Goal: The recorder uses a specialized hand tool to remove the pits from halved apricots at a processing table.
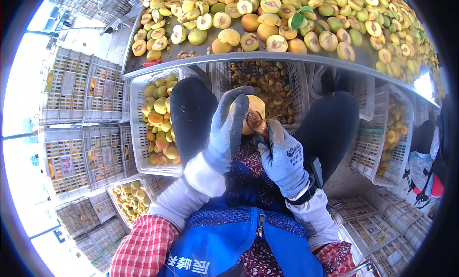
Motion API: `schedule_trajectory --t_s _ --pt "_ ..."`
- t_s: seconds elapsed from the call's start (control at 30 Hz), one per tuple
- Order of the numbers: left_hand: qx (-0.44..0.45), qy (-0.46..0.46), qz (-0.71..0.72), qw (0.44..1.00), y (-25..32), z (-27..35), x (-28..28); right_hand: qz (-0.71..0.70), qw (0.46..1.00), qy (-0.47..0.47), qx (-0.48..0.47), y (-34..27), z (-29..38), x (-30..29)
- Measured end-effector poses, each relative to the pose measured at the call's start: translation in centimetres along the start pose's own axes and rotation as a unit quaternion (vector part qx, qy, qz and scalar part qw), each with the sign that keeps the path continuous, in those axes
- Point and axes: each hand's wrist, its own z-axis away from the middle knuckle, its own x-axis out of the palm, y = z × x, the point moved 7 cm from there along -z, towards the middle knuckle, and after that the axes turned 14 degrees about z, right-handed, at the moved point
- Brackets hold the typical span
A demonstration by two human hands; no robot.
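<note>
My left hand (224, 130), in a blue-grey work glove, is closed around a yellow stone fruit (255, 105), probably an apricot, above my lap. Its cut face or pit area is brown and faces my right hand. My right hand (281, 151), gloved alike, grips a small brownish piece (263, 128) against the fruit; whether this is a tool or part of the pit cannot be told. Just beyond both hands, below the table edge, stands a plastic crate (303, 94) holding dark pits or fruit scraps.
A metal table (211, 57) bears many halved fruits (277, 43) and loose pits. A white crate of whole fruit (138, 133) stands left of my knee, another fruit crate (405, 133) at right. Stacked crates (68, 83) line the left. Part of another person (425, 158) shows at far right.
</note>
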Motion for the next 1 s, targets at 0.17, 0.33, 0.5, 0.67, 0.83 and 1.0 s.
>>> schedule_trajectory --t_s 0.17,0.33,0.5,0.67,0.83,1.0 --pt "0.028 -0.020 -0.015 0.999 0.8 0.3 1.0 -0.019 0.999 -0.026 0.007 0.0 0.3 0.6" --pt "0.057 -0.003 -0.036 0.998 1.1 0.7 1.6 -0.065 0.997 0.005 0.035 0.6 0.2 1.2" --pt "0.065 -0.007 -0.069 0.995 1.3 0.5 1.8 -0.091 0.992 -0.047 0.071 1.5 0.4 2.0" --pt "0.060 -0.059 -0.134 0.987 0.6 -0.3 1.8 -0.077 0.995 -0.043 0.045 1.6 1.2 3.1" --pt "0.066 -0.090 -0.188 0.976 0.2 -1.1 2.0 -0.149 0.982 0.056 0.104 2.2 3.5 4.8" --pt "0.054 -0.118 -0.201 0.971 0.6 -1.6 2.8 -0.391 0.906 -0.027 0.161 2.2 3.7 7.0"
